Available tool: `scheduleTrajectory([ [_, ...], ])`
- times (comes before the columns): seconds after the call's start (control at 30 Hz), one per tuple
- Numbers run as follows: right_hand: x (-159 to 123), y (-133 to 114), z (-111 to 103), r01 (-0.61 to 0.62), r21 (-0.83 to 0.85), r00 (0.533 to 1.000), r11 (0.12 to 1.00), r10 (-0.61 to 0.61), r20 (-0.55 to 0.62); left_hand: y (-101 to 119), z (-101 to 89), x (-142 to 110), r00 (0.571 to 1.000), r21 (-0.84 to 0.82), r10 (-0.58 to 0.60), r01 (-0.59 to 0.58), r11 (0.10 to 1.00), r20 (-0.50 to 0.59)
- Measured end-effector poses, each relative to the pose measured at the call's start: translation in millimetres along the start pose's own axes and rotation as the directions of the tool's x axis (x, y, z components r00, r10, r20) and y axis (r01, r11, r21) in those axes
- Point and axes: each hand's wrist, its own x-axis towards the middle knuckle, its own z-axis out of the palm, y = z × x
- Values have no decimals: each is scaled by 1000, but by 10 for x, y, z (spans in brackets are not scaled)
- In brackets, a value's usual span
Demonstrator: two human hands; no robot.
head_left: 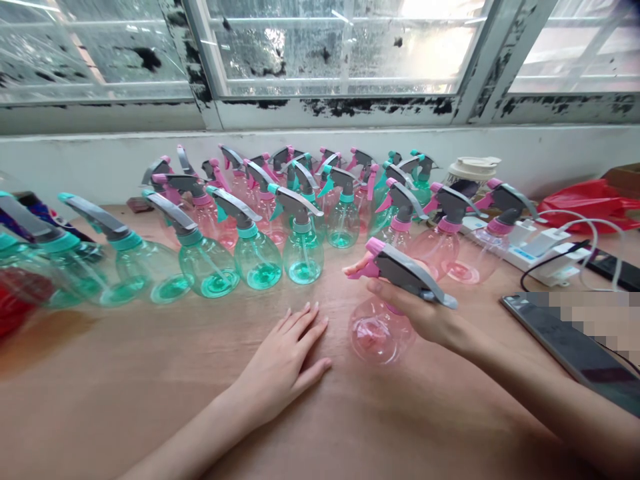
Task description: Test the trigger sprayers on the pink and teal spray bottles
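Note:
My right hand (425,313) is wrapped round the neck of a pink spray bottle (380,330) with a grey and pink trigger head (403,270), holding it upright just above or on the wooden table (150,400). My left hand (285,363) lies flat on the table, palm down, fingers stretched out, holding nothing, just left of that bottle. Beyond both hands stand rows of several spray bottles, teal ones (255,257) on the left and pink ones (447,243) on the right and at the back.
A white power strip (530,250) with plugs and cables lies at the right. A dark phone or tablet (565,340) lies near my right forearm. A red plastic bag (590,200) sits at the far right. A windowed wall (320,143) closes the table's far edge.

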Motion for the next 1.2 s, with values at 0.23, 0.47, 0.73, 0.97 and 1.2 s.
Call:
scheduleTrajectory([
  [0.23,-2,24,3,-33,9,999,999,33,-21,0,4,-1,1000,-1,-2,2,1000,-14],
  [0.47,2,49,-10,59,76,998,995,-61,26,12,-5,3,1000,20,7,-7,1000,3],
  [0.73,-20,89,1,72,108,997,992,-73,11,4,-3,8,1000,26,5,-6,1000,16],
  [0.97,-24,59,-3,43,49,999,998,-43,5,-4,2,5,1000,27,10,-10,1000,8],
  [1.2,-11,64,3,87,104,996,991,-88,3,2,2,4,1000,38,7,-8,999,20],
])
